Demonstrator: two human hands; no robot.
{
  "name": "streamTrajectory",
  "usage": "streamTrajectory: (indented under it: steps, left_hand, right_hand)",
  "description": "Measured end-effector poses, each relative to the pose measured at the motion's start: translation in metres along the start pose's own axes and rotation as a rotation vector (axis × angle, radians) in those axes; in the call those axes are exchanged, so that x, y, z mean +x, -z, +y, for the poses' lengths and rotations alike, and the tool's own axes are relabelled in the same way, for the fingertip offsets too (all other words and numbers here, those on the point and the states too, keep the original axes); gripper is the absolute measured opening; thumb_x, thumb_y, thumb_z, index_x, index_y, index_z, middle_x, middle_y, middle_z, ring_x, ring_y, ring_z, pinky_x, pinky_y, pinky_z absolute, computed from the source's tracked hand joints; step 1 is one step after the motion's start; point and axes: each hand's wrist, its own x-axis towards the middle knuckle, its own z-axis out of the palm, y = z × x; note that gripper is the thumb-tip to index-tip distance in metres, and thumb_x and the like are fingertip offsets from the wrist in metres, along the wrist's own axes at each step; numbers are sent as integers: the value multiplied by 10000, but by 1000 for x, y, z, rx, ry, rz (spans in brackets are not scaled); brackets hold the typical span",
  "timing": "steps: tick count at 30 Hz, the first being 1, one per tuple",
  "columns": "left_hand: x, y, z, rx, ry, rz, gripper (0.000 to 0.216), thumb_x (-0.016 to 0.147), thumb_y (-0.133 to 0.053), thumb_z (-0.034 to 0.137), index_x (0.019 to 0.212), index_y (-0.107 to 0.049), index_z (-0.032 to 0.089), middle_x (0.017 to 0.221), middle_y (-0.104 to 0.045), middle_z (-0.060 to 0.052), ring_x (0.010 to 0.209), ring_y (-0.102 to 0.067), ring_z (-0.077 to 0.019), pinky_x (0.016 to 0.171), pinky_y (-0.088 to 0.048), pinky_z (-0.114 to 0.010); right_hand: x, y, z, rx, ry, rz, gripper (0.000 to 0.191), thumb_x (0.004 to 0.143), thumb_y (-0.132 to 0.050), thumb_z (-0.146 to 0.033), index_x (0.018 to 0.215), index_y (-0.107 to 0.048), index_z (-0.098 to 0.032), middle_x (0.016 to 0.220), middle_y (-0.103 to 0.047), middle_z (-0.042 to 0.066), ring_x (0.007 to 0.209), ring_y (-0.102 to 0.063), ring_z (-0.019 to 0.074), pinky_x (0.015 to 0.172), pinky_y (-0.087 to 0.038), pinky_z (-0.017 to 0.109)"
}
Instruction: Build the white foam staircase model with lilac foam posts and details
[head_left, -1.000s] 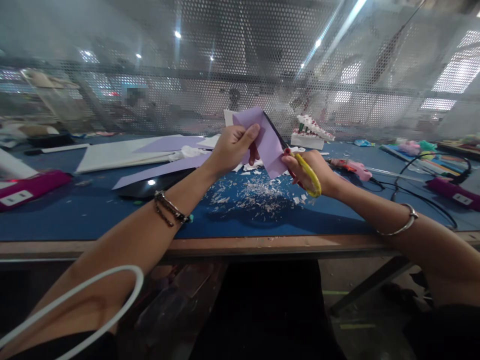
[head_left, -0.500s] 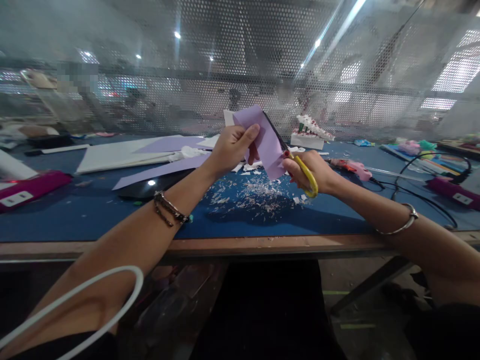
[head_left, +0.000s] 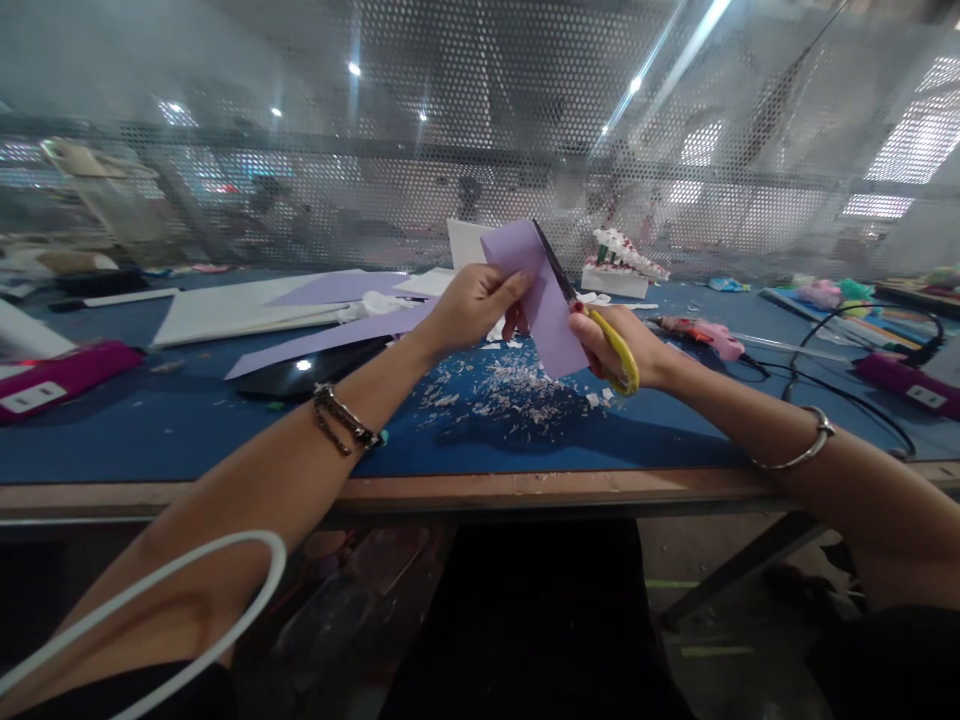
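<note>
Between thumb and fingers, my left hand (head_left: 476,308) pinches a sheet of light purple paper (head_left: 553,318), held up above the table. My right hand (head_left: 619,345) is closed round the yellow handles of a pair of scissors (head_left: 624,358). Their dark blades lie along the right edge of the purple paper, pointing up and away; how far apart the blades stand is hard to tell. Below both hands, small white paper scraps (head_left: 525,400) are scattered on the blue table (head_left: 300,435).
White boards (head_left: 202,315) and purple sheets lie to the left, over a dark phone-like object (head_left: 315,368). A pink glue gun (head_left: 709,338) with a black cord lies right. Purple power strips (head_left: 71,380) sit at both sides. A perforated metal screen (head_left: 480,120) stands behind.
My left hand and the purple paper have shifted slightly right and down. The scissor blades show more clearly along the paper's right edge. My right hand has barely moved.
</note>
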Motion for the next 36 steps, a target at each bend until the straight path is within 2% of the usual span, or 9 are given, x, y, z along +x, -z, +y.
streamTrajectory:
  steps: [6, 15, 19, 23, 27, 31, 33, 36]
  left_hand:
    - [-1, -5, -1, -12, 60, -88, 500, 903, -443, 391, 495, -576, 136, 408, -568, -17, 368, -504, -69, 423, -403, -160]
    - [-1, -6, -1, -32, 82, -154, 451, 908, -433, 274, 509, -592, 133, 411, -565, -9, 378, -514, -65, 424, -393, -150]
    - [-2, -9, -2, -57, 92, -215, 407, 898, -446, 278, 541, -588, 142, 425, -573, -7, 369, -513, -73, 413, -388, -165]
    - [-2, -8, 0, -16, 95, -242, 356, 869, -495, 288, 557, -584, 144, 426, -565, -5, 393, -518, -78, 436, -395, -173]
    - [-1, -2, -2, -14, 88, -164, 291, 840, -531, 327, 630, -609, 142, 486, -582, -6, 432, -528, -82, 437, -395, -180]
    - [-1, 1, -6, -109, 93, 60, 254, 811, -544, 346, 680, -622, 143, 566, -569, 2, 501, -533, -80, 459, -401, -178]
    - [-1, 2, -6, -193, 99, 166, 241, 812, -535, 363, 748, -640, 156, 616, -562, 0, 544, -538, -83, 481, -404, -183]
    - [1, 2, -5, -302, 152, 245, 217, 807, -528, 365, 843, -637, 181, 679, -580, -12, 569, -547, -100, 492, -410, -212]
  right_hand:
    - [0, -3, 3, -8, -33, 61, 605, 841, -188, -723, 584, -363, -203, 546, -451, -2, 513, -451, 92, 522, -352, 245]
    - [0, -3, 0, -5, -72, 83, 623, 841, -185, -725, 564, -361, -196, 549, -434, -7, 457, -413, 72, 470, -363, 229]
    - [0, -2, 0, -36, -72, 118, 644, 840, -170, -728, 555, -387, -193, 526, -436, -3, 469, -456, 83, 468, -368, 226]
    - [1, -2, 3, 34, -144, 158, 633, 824, -215, -742, 588, -412, -188, 518, -466, -6, 462, -529, 95, 445, -382, 214]
    - [2, 0, 10, 96, -213, 168, 600, 848, -281, -694, 533, -384, -194, 437, -442, -9, 434, -525, 102, 464, -413, 225]
    - [4, 1, 16, 220, -304, 135, 566, 844, -321, -684, 552, -390, -204, 442, -465, -5, 429, -503, 106, 496, -462, 259]
    - [5, 2, 19, 257, -290, 124, 535, 844, -336, -679, 610, -422, -205, 481, -505, -1, 466, -517, 114, 522, -470, 267]
    - [5, 3, 22, 277, -240, 71, 514, 848, -325, -679, 705, -453, -202, 547, -537, 3, 506, -523, 120, 518, -446, 265]
